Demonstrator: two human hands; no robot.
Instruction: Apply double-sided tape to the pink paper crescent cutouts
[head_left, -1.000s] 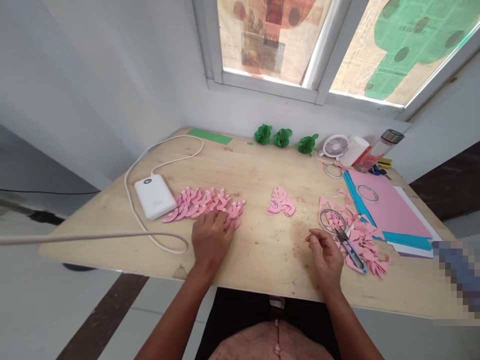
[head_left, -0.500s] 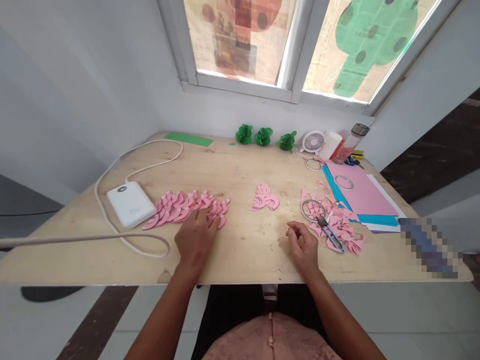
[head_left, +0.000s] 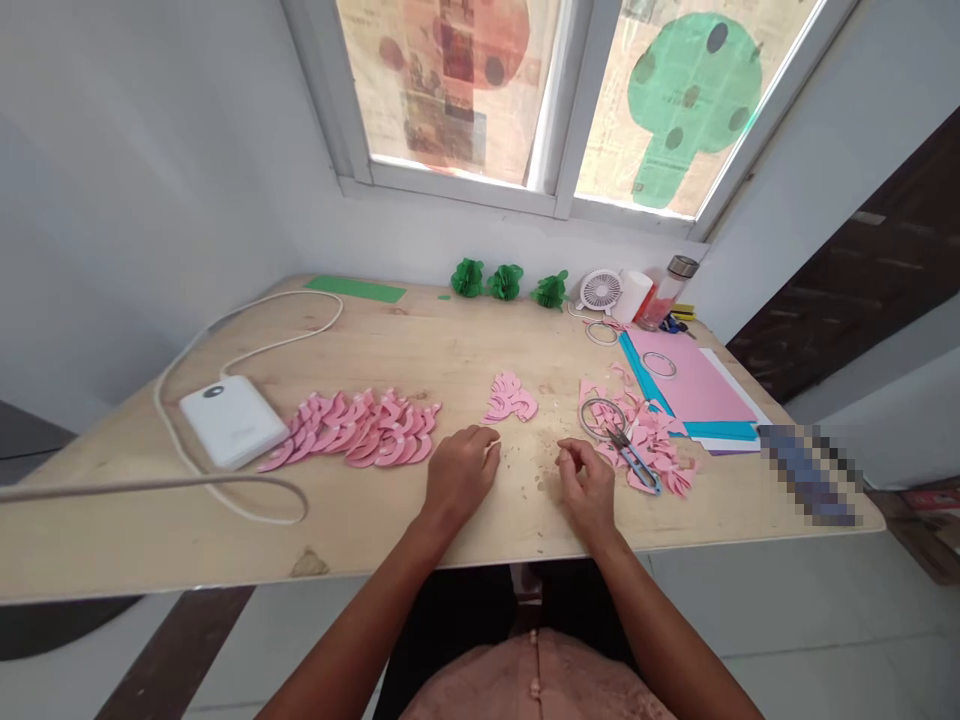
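Observation:
My left hand (head_left: 463,477) rests on the table between the long row of curved pink paper pieces (head_left: 360,430) and the small pink stack (head_left: 511,397). Its fingers are curled together; what they hold, if anything, is too small to name. Fingers curled, my right hand (head_left: 588,484) lies just left of the pink scraps (head_left: 660,445), and I cannot make out anything in it. Blue-handled snips (head_left: 636,463) lie on the scraps, near a ring (head_left: 602,418).
A white power bank (head_left: 234,421) with a looping cable stands at the left. Along the back are a green strip (head_left: 355,289), green paper flowers (head_left: 505,282), a small fan (head_left: 601,291) and a bottle (head_left: 667,293). Coloured sheets (head_left: 694,380) lie at the right.
My left hand has moved right, away from the row of curved pink pieces, toward the middle. My right hand stays beside the scraps. The camera view has shifted.

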